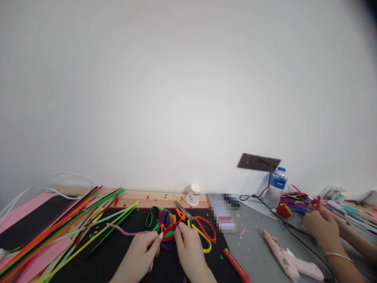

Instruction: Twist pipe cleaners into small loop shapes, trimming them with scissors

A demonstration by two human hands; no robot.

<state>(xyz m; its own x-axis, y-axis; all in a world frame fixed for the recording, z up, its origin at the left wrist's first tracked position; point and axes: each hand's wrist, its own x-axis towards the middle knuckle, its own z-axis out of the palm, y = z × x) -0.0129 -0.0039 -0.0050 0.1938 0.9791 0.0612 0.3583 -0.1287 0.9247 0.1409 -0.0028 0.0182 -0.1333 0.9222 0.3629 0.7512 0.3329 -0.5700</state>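
My left hand (143,249) is closed, thumb against fingers, where a lilac pipe cleaner (126,232) runs into it from the left. Close by on its right, my right hand (191,245) is pinched shut at the edge of a round, multicoloured bundle of bent pipe cleaners (167,221). What sits between its fingertips is too small to name. The bundle is partly hidden behind both hands, above a black mat (112,257). Just beyond the right hand lie scissors with orange-red handles (206,228); a yellow handle loop (207,247) shows beside them.
Long pipe cleaners (79,214) spread over the left side. Behind stands an upturned paper cup (193,196). To the right are a red stick (236,265), pink glue gun (290,259), black cable (294,228) and water bottle (277,188). Another person's hands (322,228) work at far right.
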